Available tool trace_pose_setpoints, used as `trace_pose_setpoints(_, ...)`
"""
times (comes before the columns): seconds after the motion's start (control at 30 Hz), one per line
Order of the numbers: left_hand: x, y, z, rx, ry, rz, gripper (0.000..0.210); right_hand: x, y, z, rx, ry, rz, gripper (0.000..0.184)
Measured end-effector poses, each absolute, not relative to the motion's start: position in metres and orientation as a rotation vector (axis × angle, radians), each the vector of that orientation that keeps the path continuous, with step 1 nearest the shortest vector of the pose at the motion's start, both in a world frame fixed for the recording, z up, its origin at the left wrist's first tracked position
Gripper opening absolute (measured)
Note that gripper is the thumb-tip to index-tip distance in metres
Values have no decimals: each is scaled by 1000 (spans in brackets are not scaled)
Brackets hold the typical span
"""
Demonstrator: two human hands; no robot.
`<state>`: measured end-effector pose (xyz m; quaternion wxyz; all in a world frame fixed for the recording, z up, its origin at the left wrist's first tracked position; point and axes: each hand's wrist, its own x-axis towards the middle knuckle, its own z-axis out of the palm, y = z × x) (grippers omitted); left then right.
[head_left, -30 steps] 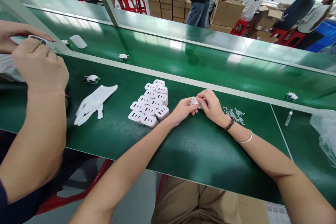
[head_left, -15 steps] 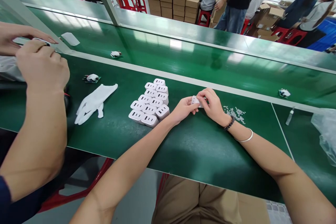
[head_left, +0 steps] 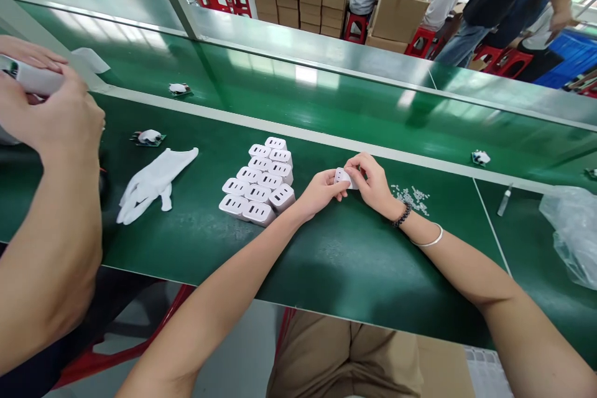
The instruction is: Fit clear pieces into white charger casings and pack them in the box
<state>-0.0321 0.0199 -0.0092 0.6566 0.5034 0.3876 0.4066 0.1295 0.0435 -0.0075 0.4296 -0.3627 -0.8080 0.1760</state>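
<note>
A white charger housing with slots in its end face is in my left hand, raised a little over the green table. My left fingers and thumb wrap round its sides. My right hand bends over the same charger, thumb and fingertips pinched together against it; whatever lies between those tips is hidden. Close by my right wrist lies a scatter of tiny clear plastic bits. To the left of my hands, several white chargers stand packed together in rows, slotted ends up.
A white glove and a small circuit board lie farther left, near a co-worker's hands holding a white housing. On the right are a small tube and a clear plastic bag. A raised pale strip runs along the table.
The view has shifted slightly, and my hands keep nearly the same grip on the charger. The co-worker's hands at left have turned, showing a white housing. A standing person behind has moved right.
</note>
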Motion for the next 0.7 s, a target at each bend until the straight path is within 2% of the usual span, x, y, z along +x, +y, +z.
trace_pose_setpoints(0.47,-33,22,-13,1097,893,912,15,133,46,-7,-919,-1977,512,16)
trace_pose_setpoints(0.57,-34,22,-13,1124,903,902,16,134,49,-2,-955,-1933,697,17)
trace_pose_setpoints(0.7,-35,21,-13,1174,914,870,17,140,55,5,-1003,-1801,1164,23)
